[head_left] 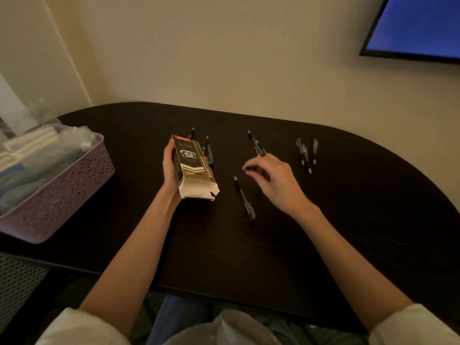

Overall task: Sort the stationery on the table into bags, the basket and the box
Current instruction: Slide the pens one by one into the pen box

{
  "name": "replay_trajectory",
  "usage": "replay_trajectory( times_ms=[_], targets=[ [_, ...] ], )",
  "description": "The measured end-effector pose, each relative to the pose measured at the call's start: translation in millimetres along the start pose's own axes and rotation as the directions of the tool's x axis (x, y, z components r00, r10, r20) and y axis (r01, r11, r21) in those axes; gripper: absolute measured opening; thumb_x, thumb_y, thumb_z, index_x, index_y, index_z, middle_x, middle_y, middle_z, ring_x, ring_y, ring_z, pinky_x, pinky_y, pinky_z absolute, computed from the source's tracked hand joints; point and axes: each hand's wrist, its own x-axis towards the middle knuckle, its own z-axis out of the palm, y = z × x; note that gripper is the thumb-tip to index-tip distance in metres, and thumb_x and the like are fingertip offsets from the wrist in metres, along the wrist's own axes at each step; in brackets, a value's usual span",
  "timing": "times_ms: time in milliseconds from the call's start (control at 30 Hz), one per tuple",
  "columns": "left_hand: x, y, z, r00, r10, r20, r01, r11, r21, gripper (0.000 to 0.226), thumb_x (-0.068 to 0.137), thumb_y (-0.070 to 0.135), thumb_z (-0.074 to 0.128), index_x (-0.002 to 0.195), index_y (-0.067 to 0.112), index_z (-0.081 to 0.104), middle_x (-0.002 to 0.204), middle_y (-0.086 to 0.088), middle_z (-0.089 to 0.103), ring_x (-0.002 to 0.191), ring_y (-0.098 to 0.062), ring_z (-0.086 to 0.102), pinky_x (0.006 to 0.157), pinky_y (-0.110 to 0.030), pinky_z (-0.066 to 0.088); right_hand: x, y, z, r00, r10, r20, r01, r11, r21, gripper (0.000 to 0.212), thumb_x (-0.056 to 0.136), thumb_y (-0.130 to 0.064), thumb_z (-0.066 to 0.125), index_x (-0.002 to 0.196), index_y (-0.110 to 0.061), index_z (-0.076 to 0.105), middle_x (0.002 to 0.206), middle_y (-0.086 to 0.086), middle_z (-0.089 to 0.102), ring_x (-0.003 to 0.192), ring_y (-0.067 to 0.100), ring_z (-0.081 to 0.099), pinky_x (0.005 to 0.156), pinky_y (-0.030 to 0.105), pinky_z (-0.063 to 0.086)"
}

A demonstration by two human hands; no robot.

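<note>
Pen box (193, 168): a gold-and-black carton marked 0.5 mm and 12 pcs, held over the left-centre of the dark table (348, 220), its opened flap end towards the person. The left hand (171, 168) grips it along its left side, thumb on the front face, fingers behind.

Loose pens: one pen (244, 199) lies alone on the table between the two forearms, tip pointing away. A few pens (209, 151) lie just beyond and beside the box's right edge, partly hidden by it. Another pair (256, 144) lies immediately beyond the right hand, their near ends hidden by its fingers. A further cluster of three (306, 153) lies to the right, apart from the hand.

Right hand (272, 179): poised above the table, palm down, fingers loosely curled with tips drawn towards the thumb. Whether anything is pinched there cannot be told.

Surroundings: a lilac perforated basket (74, 180) stands at the table's left end, already holding clear bags and white items. A screen (418, 26) showing blue hangs on the wall at upper right.
</note>
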Motion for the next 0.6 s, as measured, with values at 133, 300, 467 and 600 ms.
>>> replay_trajectory(
  times_ms=[133,300,467,600],
  targets=[
    [2.4,3.1,-7.6,1.0,0.014,-0.006,-0.015,1.0,-0.024,0.065,0.097,0.055,0.033,0.122,0.001,0.058,0.101,-0.012,0.068,0.087,-0.021,0.068,0.078,-0.035,0.053,-18.0,6.1,21.1,0.987,0.007,-0.16,-0.007,1.0,-0.001,0.023,0.086,-0.004,0.067,0.107,-0.012,0.066,0.106,0.001,0.067,0.102,0.007,0.062,0.093,0.023,0.051],
    [3.4,1.9,-8.4,0.999,0.048,-0.01,-0.049,0.998,-0.044,0.056,0.1,0.051,0.031,0.117,0.006,0.06,0.099,-0.009,0.069,0.088,-0.022,0.067,0.073,-0.032,0.057,-31.5,0.1,35.0,0.957,0.222,-0.188,-0.209,0.974,0.082,0.014,0.086,-0.005,0.067,0.094,-0.015,0.061,0.098,-0.003,0.058,0.085,0.0,0.057,0.076,0.011,0.049],
    [2.3,1.1,-10.0,0.999,-0.001,0.035,0.005,0.995,-0.1,0.068,0.097,0.059,0.034,0.137,0.005,0.049,0.119,-0.017,0.061,0.101,-0.028,0.064,0.076,-0.036,0.057,-38.9,-7.1,42.5,0.898,0.437,-0.048,-0.438,0.899,-0.011,0.016,0.089,-0.015,0.064,0.1,-0.022,0.054,0.101,-0.008,0.051,0.078,-0.001,0.054,0.062,0.011,0.043],
    [1.9,0.1,-8.7,0.999,-0.008,0.044,0.013,0.993,-0.12,0.067,0.096,0.059,0.037,0.136,0.008,0.05,0.129,-0.021,0.057,0.107,-0.031,0.062,0.081,-0.039,0.056,-40.7,-9.6,43.9,0.884,0.467,0.013,-0.463,0.88,-0.107,0.021,0.092,-0.021,0.06,0.112,-0.021,0.053,0.102,-0.007,0.053,0.076,0.001,0.055,0.064,0.013,0.045]
  ],
)
